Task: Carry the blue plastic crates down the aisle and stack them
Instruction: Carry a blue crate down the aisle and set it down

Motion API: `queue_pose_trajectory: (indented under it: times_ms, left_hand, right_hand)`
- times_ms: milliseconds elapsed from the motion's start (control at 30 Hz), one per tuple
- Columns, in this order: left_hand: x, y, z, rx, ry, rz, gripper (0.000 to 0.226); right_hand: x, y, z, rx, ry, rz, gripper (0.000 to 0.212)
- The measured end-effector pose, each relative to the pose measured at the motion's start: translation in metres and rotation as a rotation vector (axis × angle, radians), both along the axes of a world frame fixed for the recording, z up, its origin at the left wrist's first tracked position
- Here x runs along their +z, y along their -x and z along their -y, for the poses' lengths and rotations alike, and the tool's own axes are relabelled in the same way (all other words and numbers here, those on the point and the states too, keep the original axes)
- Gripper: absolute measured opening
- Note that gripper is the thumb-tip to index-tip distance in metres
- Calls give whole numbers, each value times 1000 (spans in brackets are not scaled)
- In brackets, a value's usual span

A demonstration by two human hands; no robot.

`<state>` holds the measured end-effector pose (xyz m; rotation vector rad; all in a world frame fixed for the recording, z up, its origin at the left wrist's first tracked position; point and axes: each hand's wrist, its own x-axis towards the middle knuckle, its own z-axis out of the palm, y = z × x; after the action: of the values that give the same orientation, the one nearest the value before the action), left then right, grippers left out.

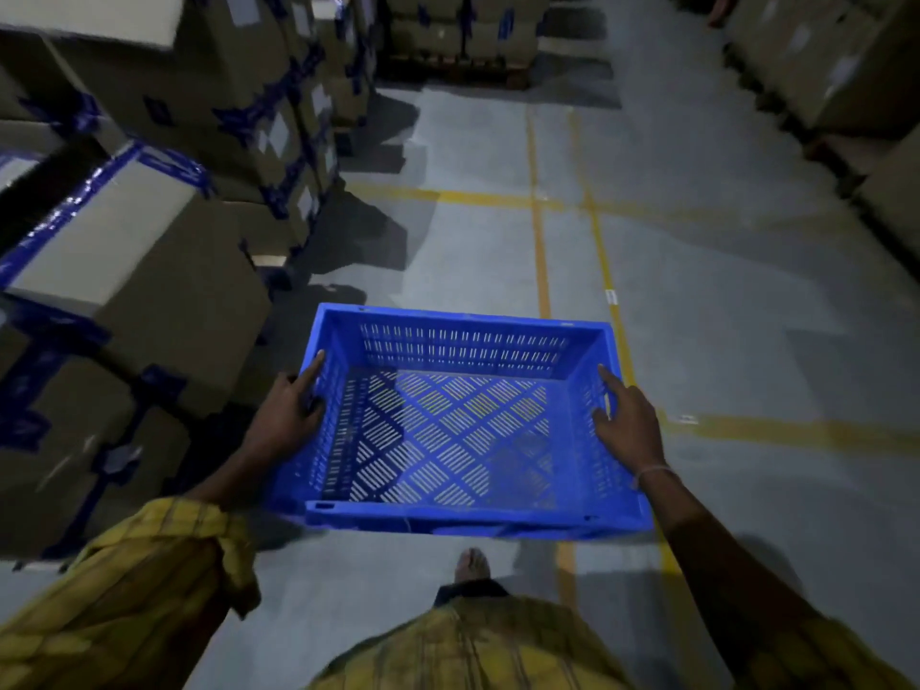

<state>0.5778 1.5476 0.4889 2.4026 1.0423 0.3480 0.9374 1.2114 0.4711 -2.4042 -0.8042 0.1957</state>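
From the head view, the blue crate [460, 425] is held out in front of the body, off the floor [722, 301], at about waist level, with its open top facing up and nothing inside it. The left hand [288, 415] grips the left short wall: the forefinger lies straight along the rim while the thumb and other fingers curl round the wall at what looks like the handle slot. The right hand [627, 420] holds the right short wall the same way, forefinger pointing forward along the rim and the remaining fingers pressed against the slotted wall; whether they hook through a slot cannot be told.

The step in hand appears to be the carry down the aisle. One foot [473, 565] shows below the crate, mid-stride. Stacked cardboard boxes [149, 271] with blue tape stand close on the left, with their corners jutting toward the walkway, and more boxes [826, 57] line the right side, well apart from the crate.

To do this well, keep the crate level and squarely between both hands, so neither wall slips. Steer somewhat right of the left-hand boxes, roughly following the yellow floor lines [540, 251], since the crate's left corner is the likeliest thing to clip a carton. No stack of crates is in sight, so the set-down spot must be further on.
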Motion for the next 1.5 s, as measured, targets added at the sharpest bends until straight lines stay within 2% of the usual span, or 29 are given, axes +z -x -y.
queue_pose_trajectory:
  times_ms: [300, 700, 1000, 1333, 1500]
  left_hand:
    - [18, -152, -124, 25, 19, 34, 76]
    - [-19, -343, -346, -12, 101, 33, 79]
    - [12, -512, -502, -80, 92, -15, 76]
    - [-22, -732, -642, -93, 36, -28, 76]
    - [-13, -837, -702, -83, 53, -57, 77]
  right_hand:
    - [35, -158, -119, 13, 10, 54, 72]
    - [11, -349, -334, 9, 67, 97, 68]
    - [7, -492, -469, -47, 17, 85, 70]
    - [-32, -714, -612, -67, 11, 64, 68]
    - [-22, -818, -677, -44, 17, 47, 67]
